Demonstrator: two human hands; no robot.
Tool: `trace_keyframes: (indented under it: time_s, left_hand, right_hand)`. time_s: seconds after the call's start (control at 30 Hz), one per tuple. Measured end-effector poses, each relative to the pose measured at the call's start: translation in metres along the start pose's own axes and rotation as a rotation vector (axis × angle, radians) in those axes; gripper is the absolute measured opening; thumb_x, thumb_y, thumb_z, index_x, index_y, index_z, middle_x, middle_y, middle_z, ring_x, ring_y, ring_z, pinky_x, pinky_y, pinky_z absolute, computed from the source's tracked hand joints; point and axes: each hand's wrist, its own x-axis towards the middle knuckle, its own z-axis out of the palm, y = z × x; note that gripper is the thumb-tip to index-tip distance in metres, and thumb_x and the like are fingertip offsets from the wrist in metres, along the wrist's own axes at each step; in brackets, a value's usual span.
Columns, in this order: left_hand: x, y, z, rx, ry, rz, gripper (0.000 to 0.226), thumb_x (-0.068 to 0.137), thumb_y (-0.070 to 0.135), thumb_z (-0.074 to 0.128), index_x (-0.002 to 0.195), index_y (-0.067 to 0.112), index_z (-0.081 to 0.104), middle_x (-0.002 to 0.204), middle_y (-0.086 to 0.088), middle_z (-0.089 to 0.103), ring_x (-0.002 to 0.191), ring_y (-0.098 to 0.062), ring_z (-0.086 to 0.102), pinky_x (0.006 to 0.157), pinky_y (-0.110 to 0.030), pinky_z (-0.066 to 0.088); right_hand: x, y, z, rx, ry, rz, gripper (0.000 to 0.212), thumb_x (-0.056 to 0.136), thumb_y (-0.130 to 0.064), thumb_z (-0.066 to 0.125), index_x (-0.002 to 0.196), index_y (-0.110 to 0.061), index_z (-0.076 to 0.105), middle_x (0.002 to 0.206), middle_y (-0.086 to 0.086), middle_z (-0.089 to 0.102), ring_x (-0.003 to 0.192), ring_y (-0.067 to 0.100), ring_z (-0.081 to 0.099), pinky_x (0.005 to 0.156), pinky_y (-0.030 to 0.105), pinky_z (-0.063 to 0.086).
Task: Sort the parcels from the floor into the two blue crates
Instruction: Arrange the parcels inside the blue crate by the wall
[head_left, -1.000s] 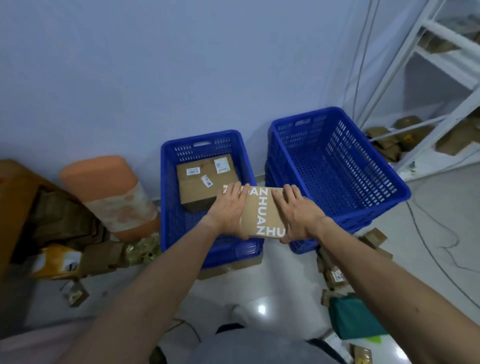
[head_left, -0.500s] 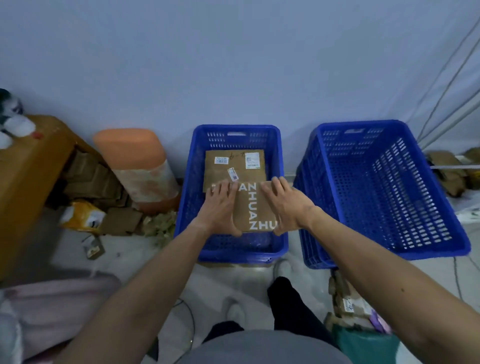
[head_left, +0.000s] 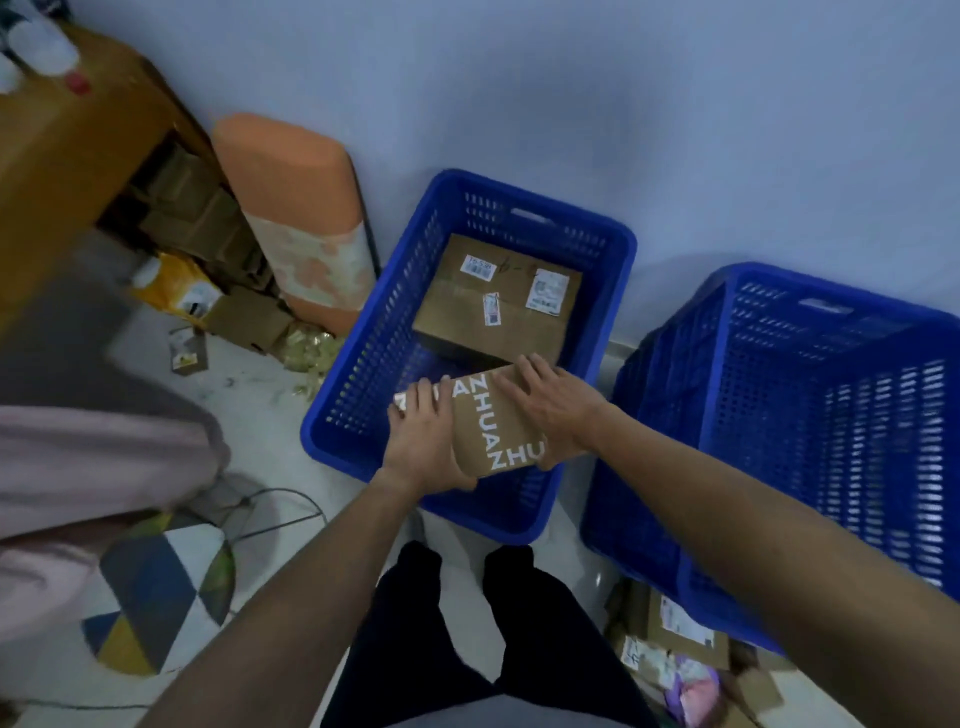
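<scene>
I hold a flat brown parcel (head_left: 491, 431) printed with big white letters between both hands, over the near end of the left blue crate (head_left: 384, 332). My left hand (head_left: 421, 436) grips its left edge, fingers flat on top and thumb under the near edge. My right hand (head_left: 556, 410) grips the right edge the same way. A larger brown box (head_left: 493, 317) with white labels lies at the far end of that crate. The right blue crate (head_left: 779, 415) holds nothing that I can see.
More parcels (head_left: 675, 634) lie on the floor at the lower right by the right crate. An orange roll (head_left: 301, 218) leans on the wall left of the crates. Cardboard boxes (head_left: 249, 317) and a yellow package (head_left: 176, 286) sit beside a wooden table (head_left: 62, 145). A cable (head_left: 280, 514) crosses the floor.
The parcel has gone from above the gap between the crates to over the left crate and come down toward its near end. Both hands keep the same hold.
</scene>
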Motion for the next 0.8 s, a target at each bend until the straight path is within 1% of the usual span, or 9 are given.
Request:
trace_keyframes:
  time_s: [0.07,0.13,0.2,0.33,0.43,0.53,0.6,0.7,0.8]
  left_hand:
    - [0.006,0.001,0.023,-0.035,0.020,-0.059,0.150,0.030,0.079,0.071,0.151,0.012,0.012,0.140,-0.013,0.029,0.133,-0.034,0.030,0.104,-0.059,0.038]
    - [0.014,0.003,0.043,-0.050,0.020,-0.107,0.149,0.031,0.080,0.069,0.152,0.013,0.012,0.141,-0.015,0.029,0.132,-0.036,0.031,0.102,-0.058,0.039]
    - [0.024,0.005,0.059,-0.090,-0.009,-0.154,0.151,0.031,0.079,0.070,0.153,0.015,0.007,0.144,-0.018,0.026,0.134,-0.039,0.029,0.103,-0.058,0.037]
    - [0.050,0.015,0.098,-0.259,-0.084,-0.268,0.156,0.035,0.079,0.074,0.154,0.020,-0.008,0.151,-0.019,0.013,0.142,-0.040,0.016,0.109,-0.062,0.029]
    - [0.067,0.029,0.128,-0.396,-0.141,-0.408,0.159,0.034,0.079,0.076,0.154,0.022,-0.011,0.151,-0.017,0.013,0.141,-0.040,0.016,0.111,-0.063,0.026]
    - [0.082,0.043,0.159,-0.525,-0.166,-0.540,0.158,0.035,0.079,0.078,0.153,0.022,-0.010,0.147,-0.015,0.018,0.139,-0.038,0.019,0.111,-0.062,0.028]
    - [0.094,0.049,0.175,-0.566,-0.176,-0.596,0.157,0.036,0.081,0.076,0.153,0.021,-0.008,0.144,-0.015,0.020,0.137,-0.037,0.022,0.109,-0.061,0.031]
    - [0.109,0.056,0.194,-0.555,-0.218,-0.625,0.153,0.038,0.080,0.078,0.151,0.020,-0.006,0.142,-0.016,0.021,0.135,-0.037,0.024,0.107,-0.060,0.035]
    - [0.125,0.063,0.206,-0.516,-0.238,-0.610,0.149,0.049,0.070,0.083,0.153,0.014,-0.006,0.143,-0.019,0.021,0.132,-0.036,0.027,0.104,-0.056,0.040]
  right_hand:
    - [0.020,0.006,0.013,-0.055,-0.016,-0.056,0.140,0.058,-0.069,0.077,0.154,-0.019,-0.012,0.158,0.025,0.002,0.146,0.042,0.010,0.119,0.049,0.020]
    - [0.041,0.012,0.027,-0.100,-0.028,-0.099,0.140,0.058,-0.067,0.078,0.155,-0.018,-0.010,0.158,0.025,0.001,0.146,0.041,0.009,0.119,0.047,0.019]
    - [0.061,0.018,0.038,-0.150,-0.040,-0.124,0.140,0.059,-0.066,0.079,0.155,-0.016,-0.010,0.159,0.024,0.000,0.147,0.040,0.008,0.120,0.047,0.017]
    - [0.105,0.029,0.060,-0.258,-0.089,-0.146,0.140,0.062,-0.064,0.078,0.155,-0.012,-0.013,0.162,0.019,-0.005,0.149,0.035,0.006,0.121,0.045,0.011]
    - [0.137,0.031,0.081,-0.276,-0.120,-0.147,0.136,0.065,-0.058,0.079,0.155,-0.013,-0.011,0.162,0.016,-0.005,0.147,0.035,0.010,0.118,0.043,0.017]
    - [0.163,0.030,0.107,-0.243,-0.192,-0.096,0.118,0.081,-0.044,0.073,0.155,-0.013,-0.013,0.162,0.015,-0.012,0.143,0.039,0.018,0.114,0.046,0.029]
    - [0.177,0.028,0.122,-0.196,-0.220,-0.087,0.111,0.086,-0.040,0.069,0.156,-0.014,-0.013,0.162,0.013,-0.012,0.140,0.038,0.025,0.109,0.046,0.033]
    - [0.191,0.027,0.149,-0.176,-0.237,-0.085,0.097,0.094,-0.035,0.059,0.156,-0.016,-0.014,0.161,0.015,-0.013,0.139,0.037,0.027,0.106,0.043,0.037]
    - [0.203,0.032,0.171,-0.201,-0.241,-0.064,0.092,0.097,-0.033,0.055,0.155,-0.016,-0.015,0.161,0.015,-0.015,0.139,0.040,0.025,0.104,0.043,0.038]
